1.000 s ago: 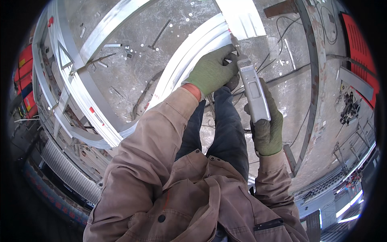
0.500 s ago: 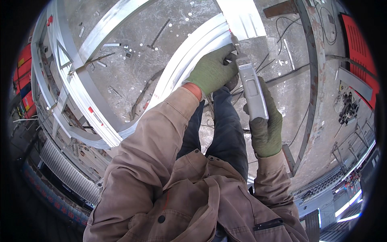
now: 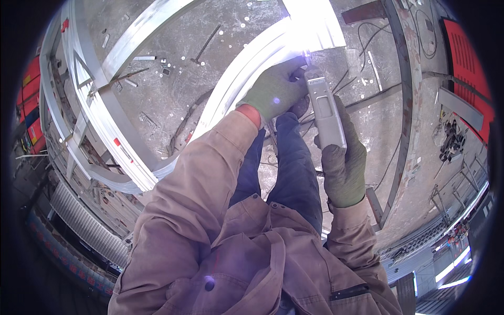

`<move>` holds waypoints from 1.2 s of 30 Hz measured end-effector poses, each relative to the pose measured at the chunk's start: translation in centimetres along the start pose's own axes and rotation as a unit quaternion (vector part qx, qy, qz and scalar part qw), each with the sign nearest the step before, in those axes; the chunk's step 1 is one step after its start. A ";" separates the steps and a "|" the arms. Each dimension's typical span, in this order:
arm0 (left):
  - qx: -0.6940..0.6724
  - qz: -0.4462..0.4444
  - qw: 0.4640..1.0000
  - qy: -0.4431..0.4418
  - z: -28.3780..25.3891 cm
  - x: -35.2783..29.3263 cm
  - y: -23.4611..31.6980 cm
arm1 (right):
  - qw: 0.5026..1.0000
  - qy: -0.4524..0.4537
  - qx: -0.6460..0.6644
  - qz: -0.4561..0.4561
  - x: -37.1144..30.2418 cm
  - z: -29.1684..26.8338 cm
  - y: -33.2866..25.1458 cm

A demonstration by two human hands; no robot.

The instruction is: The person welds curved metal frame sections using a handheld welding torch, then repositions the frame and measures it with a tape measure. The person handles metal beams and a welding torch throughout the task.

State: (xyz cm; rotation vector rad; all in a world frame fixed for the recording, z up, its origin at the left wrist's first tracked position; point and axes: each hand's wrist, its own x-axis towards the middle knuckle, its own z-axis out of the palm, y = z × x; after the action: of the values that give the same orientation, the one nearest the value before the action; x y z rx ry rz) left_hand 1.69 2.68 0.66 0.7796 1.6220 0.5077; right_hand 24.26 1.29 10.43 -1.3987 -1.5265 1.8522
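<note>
Head view: grey workshop floor (image 3: 157, 100), speckled with scraps; dark cable (image 3: 375, 97) running off to the right, red louvred panel (image 3: 466, 73) at the far right. Curved white metal piece (image 3: 231, 86) meets a straight white piece (image 3: 328, 31) at top centre. Boxy grey tool (image 3: 325, 110) sits just below that meeting point, glare (image 3: 306, 53) at its tip. Right hand (image 3: 346, 168), gloved: fingers closed round the tool's lower end. Left hand (image 3: 273, 89), gloved: fingers curled beside the tool's nose; cannot tell whether they grip it. My judgement: good form here means a steady right wrist, left hand as a guide but clear of the glare, tip angle constant, eyes shielded.
</note>
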 end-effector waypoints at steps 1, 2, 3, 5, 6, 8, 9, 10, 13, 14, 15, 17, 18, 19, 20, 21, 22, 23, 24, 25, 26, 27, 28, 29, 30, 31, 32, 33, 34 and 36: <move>-0.005 -0.003 1.000 0.003 0.1 -0.1 0.0 | 1.000 0.000 0.001 0.000 0.0 0.0 0.0; -0.004 -0.001 1.000 0.003 0.1 -0.1 0.0 | 1.000 0.001 0.002 0.001 -0.1 0.0 0.0; -0.003 0.001 1.000 0.002 0.1 -0.2 0.0 | 1.000 0.002 0.002 0.000 -0.1 0.0 0.0; 0.000 0.004 1.000 0.005 0.2 -0.2 -0.2 | 1.000 0.005 0.006 -0.002 -0.2 0.1 0.0; 0.002 0.005 1.000 0.010 0.3 -0.1 -0.4 | 1.000 0.006 0.009 -0.003 -0.3 0.2 0.1; 0.006 0.008 1.000 0.009 0.4 0.1 -0.8 | 1.000 0.007 0.009 0.003 -0.4 0.1 0.0; 0.008 0.009 1.000 0.003 0.3 0.2 -0.9 | 1.000 0.008 0.010 0.006 -0.5 0.1 0.0; 0.010 0.011 1.000 -0.003 0.3 0.2 -0.9 | 1.000 0.008 0.012 0.011 -0.5 0.1 -0.1; 0.003 0.012 1.000 -0.001 0.3 -0.1 -0.7 | 1.000 0.010 0.005 0.009 -0.7 -0.1 0.1; 0.008 0.011 1.000 -0.004 0.3 0.0 -0.7 | 1.000 0.010 0.004 0.009 -0.7 -0.1 0.2; 0.013 0.010 1.000 -0.008 0.3 0.1 -0.8 | 1.000 0.010 0.002 0.008 -0.8 -0.1 0.2; 0.015 0.024 1.000 0.000 0.6 0.5 -1.6 | 1.000 0.011 -0.002 0.010 -1.0 -0.1 0.1; 0.014 0.039 0.999 0.013 0.9 0.6 -2.2 | 1.000 0.010 -0.005 0.006 -1.0 -0.1 0.2; 0.013 0.053 0.998 0.026 1.1 0.7 -2.8 | 1.000 0.009 -0.008 0.003 -1.1 -0.1 0.2; 0.015 0.057 0.998 0.027 1.4 0.9 -3.5 | 1.000 0.008 -0.012 -0.006 -1.1 -0.2 0.5; 0.017 0.062 0.998 0.027 1.3 0.9 -3.2 | 1.000 0.007 -0.014 -0.009 -1.1 -0.3 0.6; 0.019 0.066 0.997 0.027 1.3 0.8 -3.0 | 1.000 0.007 -0.017 -0.012 -1.2 -0.3 0.6; 0.016 0.048 0.999 0.014 1.2 0.7 -2.8 | 1.000 0.007 -0.019 -0.010 -1.2 -0.3 0.6; 0.014 0.031 0.999 -0.001 0.7 0.2 -1.6 | 1.000 0.008 -0.020 -0.009 -1.3 -0.3 0.6; 0.011 0.013 1.000 -0.015 0.3 -0.1 -0.9 | 1.000 0.009 -0.022 -0.008 -1.3 -0.3 0.6; 0.018 0.014 1.000 -0.018 0.3 0.0 -1.0 | 1.000 0.009 -0.023 -0.007 -1.4 -0.4 0.6; 0.024 0.016 0.999 -0.020 0.3 0.0 -1.1 | 1.000 0.009 -0.024 -0.007 -1.4 -0.4 0.6; 0.031 0.017 0.999 -0.022 0.3 0.0 -1.3 | 1.000 0.009 -0.025 -0.006 -1.5 -0.4 0.5; 0.025 0.027 0.999 -0.010 0.6 0.1 -1.7 | 1.000 0.009 -0.024 -0.004 -1.5 -0.4 0.3; 0.018 0.038 0.999 0.002 0.8 0.0 -2.0 | 1.000 0.008 -0.025 -0.005 -1.5 -0.3 0.3; 0.012 0.048 0.999 0.014 1.0 0.0 -2.2 | 1.000 0.008 -0.025 -0.005 -1.6 -0.3 0.2; 0.016 0.050 0.999 0.012 1.0 0.1 -2.5 | 1.000 0.008 -0.026 -0.007 -1.7 -0.4 0.4; 0.020 0.051 0.998 0.009 0.9 0.0 -2.3 | 1.000 0.008 -0.027 -0.008 -1.7 -0.5 0.5; 0.024 0.053 0.998 0.006 0.9 -0.1 -2.1 | 1.000 0.009 -0.028 -0.009 -1.8 -0.5 0.5; 0.028 0.025 0.999 -0.018 0.4 -0.2 -1.3 | 1.000 0.009 -0.028 -0.008 -1.8 -0.4 0.4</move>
State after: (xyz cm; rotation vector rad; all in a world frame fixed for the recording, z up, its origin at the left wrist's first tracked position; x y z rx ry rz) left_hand 1.79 1.57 -0.20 0.8676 1.5922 0.4838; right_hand 25.52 0.01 10.88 -1.4193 -1.5890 1.7958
